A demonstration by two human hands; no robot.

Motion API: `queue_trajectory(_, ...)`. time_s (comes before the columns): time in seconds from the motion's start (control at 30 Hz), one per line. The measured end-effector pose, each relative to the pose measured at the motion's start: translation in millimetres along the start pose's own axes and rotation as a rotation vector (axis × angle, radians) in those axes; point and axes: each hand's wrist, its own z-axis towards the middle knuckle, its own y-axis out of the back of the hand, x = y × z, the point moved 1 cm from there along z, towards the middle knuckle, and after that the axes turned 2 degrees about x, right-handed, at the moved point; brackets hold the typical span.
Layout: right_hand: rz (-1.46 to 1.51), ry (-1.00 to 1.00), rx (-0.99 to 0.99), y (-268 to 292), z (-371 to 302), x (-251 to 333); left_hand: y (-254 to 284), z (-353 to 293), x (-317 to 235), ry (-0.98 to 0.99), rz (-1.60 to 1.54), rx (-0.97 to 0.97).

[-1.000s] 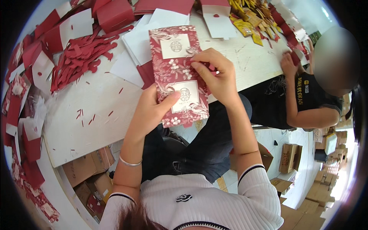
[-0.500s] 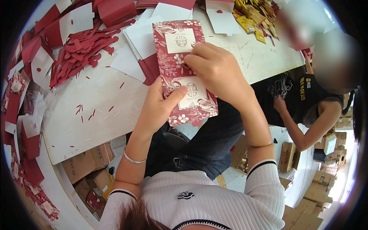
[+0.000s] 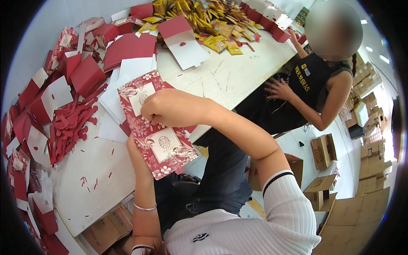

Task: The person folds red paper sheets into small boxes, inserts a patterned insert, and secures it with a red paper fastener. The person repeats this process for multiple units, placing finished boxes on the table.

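Note:
A red floral printed card (image 3: 135,111) with two cream panels is held in front of me, slanting over the table's near edge. My left hand (image 3: 132,148) supports it at its lower left edge; most of those fingers are hidden behind the card. Across its middle lies my right hand (image 3: 172,107), fingers curled in and their tips against the printed face. Whatever those tips pinch is hidden. White and red sheets (image 3: 114,102) lie on the table just behind the card.
Red strips (image 3: 72,127) are heaped at left among folded red boxes (image 3: 87,76). Yellow sachets (image 3: 221,29) pile up at the back. Small red slivers (image 3: 88,182) dot the white table (image 3: 108,199). A co-worker (image 3: 314,80) sits at right, near cardboard cartons (image 3: 323,148).
My view has swung right, showing more of the sachets and co-worker. The card has tilted, its lower end to the right. My left thumb has left its front face; my right fingers remain at its middle.

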Motion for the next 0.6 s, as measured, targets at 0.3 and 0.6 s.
queue_trajectory(0.3, -0.178, -0.045, 0.082, 7, 8, 15, -6, 7, -1, -0.127, 0.189, 0.088)
queue_trajectory(0.6, 0.475, -0.182, -0.195, 8, -23, -25, 5, -4, 10, 0.031, -0.049, -0.052)
